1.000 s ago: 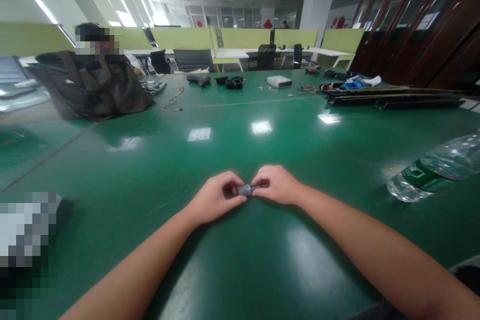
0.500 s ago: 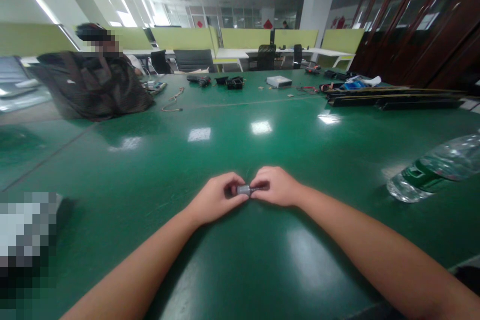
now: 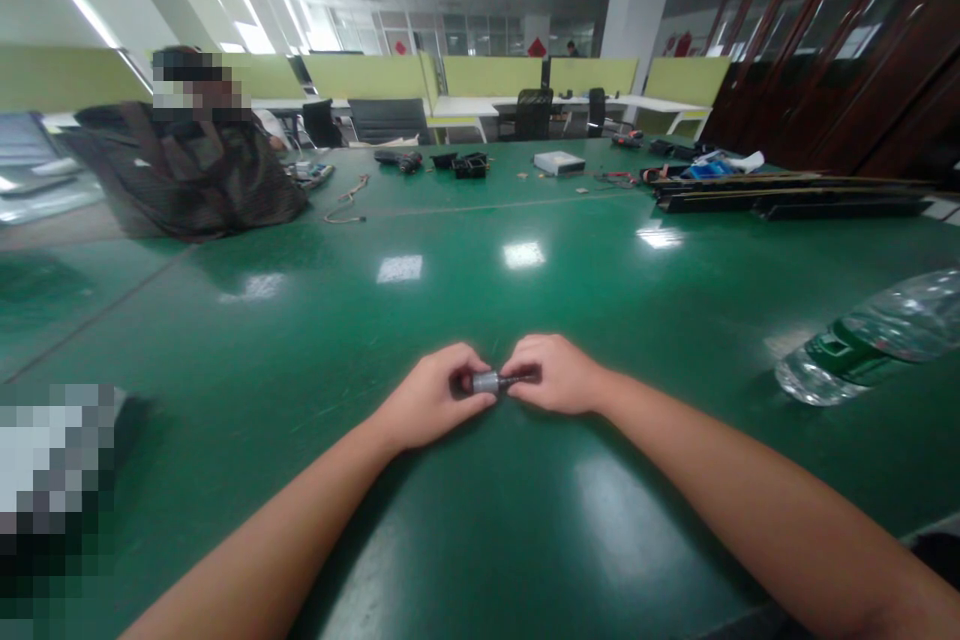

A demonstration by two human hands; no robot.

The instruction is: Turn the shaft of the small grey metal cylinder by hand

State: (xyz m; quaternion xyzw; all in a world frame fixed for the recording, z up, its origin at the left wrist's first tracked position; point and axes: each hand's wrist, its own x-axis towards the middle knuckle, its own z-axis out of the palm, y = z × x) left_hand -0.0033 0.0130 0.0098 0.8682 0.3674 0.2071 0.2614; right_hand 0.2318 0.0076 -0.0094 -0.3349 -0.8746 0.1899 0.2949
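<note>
Both hands are pinching a small grey metal cylinder (image 3: pixel 487 382) low over the glossy green counter (image 3: pixel 480 300): the left hand (image 3: pixel 429 400) is closing around its body, the right hand (image 3: pixel 551 375) is gripping its thin dark stub. It is looking stiff, light and slippery; the wider body seems the surest hold.

the table (image 3: pixel 450 280) is glossy dark green. the small cylinder (image 3: pixel 487 382) is metallic grey, the bottle (image 3: pixel 862 340) clear with a green label. the partitions (image 3: pixel 487 75) are yellow-green.
</note>
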